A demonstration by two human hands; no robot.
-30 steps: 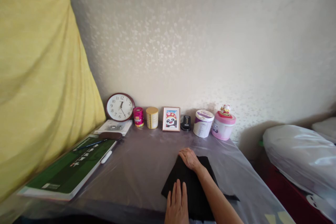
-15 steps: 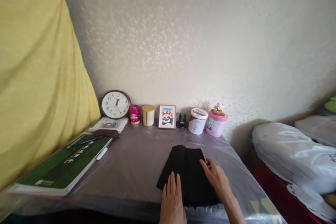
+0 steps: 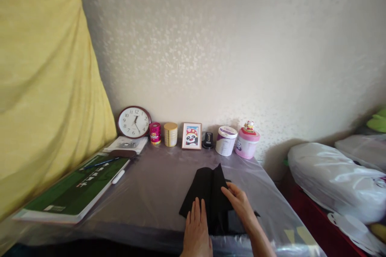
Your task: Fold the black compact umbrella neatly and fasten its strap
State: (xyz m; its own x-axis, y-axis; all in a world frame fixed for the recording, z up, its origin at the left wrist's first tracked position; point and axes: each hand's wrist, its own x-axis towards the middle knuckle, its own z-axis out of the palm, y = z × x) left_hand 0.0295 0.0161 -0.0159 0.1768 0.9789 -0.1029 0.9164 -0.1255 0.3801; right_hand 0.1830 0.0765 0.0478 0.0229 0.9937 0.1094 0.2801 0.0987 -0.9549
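While our left hand (image 3: 196, 227) lies flat, fingers straight, gripping nothing, our right hand (image 3: 240, 204) pinches one raised side of the black, creased, cloth-like sheet (image 3: 200, 184) nearer us than the rectangular, wood-framed panda picture (image 3: 191, 136), seemingly midway, its other side flat.

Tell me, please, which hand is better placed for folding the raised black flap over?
Probably the right hand: its fingers hold the edge of the raised flap, whereas the left hand lies flat on the left part of the black item.
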